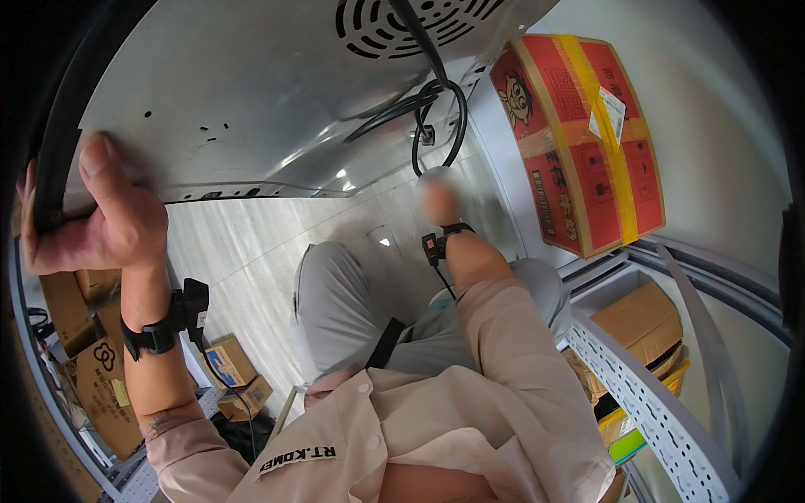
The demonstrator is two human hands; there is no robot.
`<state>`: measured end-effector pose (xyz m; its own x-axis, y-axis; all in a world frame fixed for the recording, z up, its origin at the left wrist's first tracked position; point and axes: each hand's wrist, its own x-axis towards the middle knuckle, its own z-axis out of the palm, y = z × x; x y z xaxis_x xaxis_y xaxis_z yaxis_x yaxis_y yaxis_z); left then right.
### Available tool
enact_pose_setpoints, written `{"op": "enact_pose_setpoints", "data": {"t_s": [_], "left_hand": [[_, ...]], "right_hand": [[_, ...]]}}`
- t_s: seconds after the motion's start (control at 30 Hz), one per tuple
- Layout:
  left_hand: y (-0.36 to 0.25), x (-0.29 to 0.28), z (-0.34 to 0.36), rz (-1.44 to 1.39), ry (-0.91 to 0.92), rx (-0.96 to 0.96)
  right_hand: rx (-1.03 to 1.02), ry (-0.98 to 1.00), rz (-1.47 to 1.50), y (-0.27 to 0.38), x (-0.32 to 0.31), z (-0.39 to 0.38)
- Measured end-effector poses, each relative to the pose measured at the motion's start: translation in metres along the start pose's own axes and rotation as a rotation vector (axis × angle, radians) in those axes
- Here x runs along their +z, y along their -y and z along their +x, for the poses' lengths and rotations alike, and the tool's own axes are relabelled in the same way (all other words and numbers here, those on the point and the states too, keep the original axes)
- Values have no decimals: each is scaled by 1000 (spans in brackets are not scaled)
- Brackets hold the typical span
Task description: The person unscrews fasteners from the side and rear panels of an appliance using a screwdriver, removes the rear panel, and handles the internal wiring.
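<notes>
A large grey metal appliance [251, 109] with curved vent slots fills the upper left. My left hand [113, 218] grips its left edge, thumb on the metal face and fingers round the black border. From the vented area hangs a black power cord [459, 126], looped beside the casing, with what looks like a plug [426, 134] near its lower end. Just below the loop is my right hand [438, 199]; it is blurred, so its fingers and anything in them cannot be made out. Both wrists wear black straps with small devices.
A red carton [587, 142] with yellow tape stands on the right. Below it, a perforated metal rack [646, 411] holds a brown box [641, 323]. Several cardboard boxes [105, 386] fill shelving at lower left. Pale plank flooring [243, 243] lies beneath my bent knees.
</notes>
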<state>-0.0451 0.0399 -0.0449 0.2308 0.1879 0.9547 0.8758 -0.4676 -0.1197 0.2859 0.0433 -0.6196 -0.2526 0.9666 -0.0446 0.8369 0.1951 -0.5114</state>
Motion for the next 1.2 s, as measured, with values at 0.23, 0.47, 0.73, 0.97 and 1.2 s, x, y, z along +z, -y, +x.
{"op": "enact_pose_setpoints", "data": {"t_s": [0.23, 0.47, 0.73, 0.97, 1.2], "left_hand": [[-14, 21, 14, -113, -56, 37], [-16, 4, 16, 38, 80, 69], [-24, 22, 16, -153, -67, 36], [-17, 3, 12, -95, 1, 79], [-19, 28, 16, -185, -81, 61]], "right_hand": [[-148, -207, 34, -53, 26, 1], [164, 257, -151, -10, 11, 17], [92, -133, 56, -28, 18, 13], [102, -160, 129, -8, 33, 14], [-154, -605, -1331, -107, 118, 15]]}}
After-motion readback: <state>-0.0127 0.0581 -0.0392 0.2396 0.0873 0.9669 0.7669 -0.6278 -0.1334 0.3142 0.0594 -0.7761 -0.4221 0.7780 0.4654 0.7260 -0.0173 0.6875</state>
